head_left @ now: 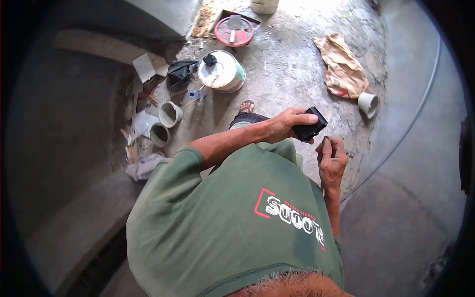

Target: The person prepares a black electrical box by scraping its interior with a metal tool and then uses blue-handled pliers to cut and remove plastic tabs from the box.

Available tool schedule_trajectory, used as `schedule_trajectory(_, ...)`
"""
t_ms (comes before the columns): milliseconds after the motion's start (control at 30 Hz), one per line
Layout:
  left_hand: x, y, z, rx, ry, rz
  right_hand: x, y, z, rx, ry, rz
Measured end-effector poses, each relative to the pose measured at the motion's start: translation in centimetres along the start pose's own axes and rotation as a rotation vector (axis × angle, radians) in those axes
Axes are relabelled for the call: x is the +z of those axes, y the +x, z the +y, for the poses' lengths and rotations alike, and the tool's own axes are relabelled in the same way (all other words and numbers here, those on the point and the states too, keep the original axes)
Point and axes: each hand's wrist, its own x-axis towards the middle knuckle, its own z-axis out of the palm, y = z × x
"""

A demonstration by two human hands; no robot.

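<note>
Left hand gripped box | right hand curled, contents indeterminable | risk: box could have dropped to floor | cause: one-handed hold slipping

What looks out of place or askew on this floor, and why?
The brown bag lies crumpled on the dusty floor. Beside it, a pale pot appears tipped over rather than standing upright. Both look dropped there rather than put away.
</note>
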Motion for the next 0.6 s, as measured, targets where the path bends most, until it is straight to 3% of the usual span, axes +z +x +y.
schedule_trajectory(67, -0.8, -0.4, -0.8, 0.083, 0.037, 0.051, 0.4, 1.2, 2.2, 0.060, 0.135, -0.006)
schedule_trajectory(200, -2.5, -2.8, -0.8, 0.243, 0.090, 0.156, 3.1, 4.7, -0.8, 0.045, -0.070, -0.191)
schedule_trajectory(233, -3.0, -3.3, -0.8, 0.288, 0.089, 0.184, 4.1, 5.7, -0.7, -0.015, 0.033, -0.201)
schedule_trajectory(400, -6.9, -5.8, 1.7, 0.424, 0.016, 0.215, 8.9, 10.7, -2.7, -0.076, -0.090, -0.392)
schedule_trajectory(500, -9.8, -6.6, 3.6, 0.424, -0.080, 0.355, 13.3, 13.3, -3.9, -0.424, -0.326, -0.395)
schedule_trajectory(600, -12.6, -8.3, 6.5, 0.541, -0.331, 0.348, 17.4, 15.7, -7.8, -0.520, -0.369, -0.459)
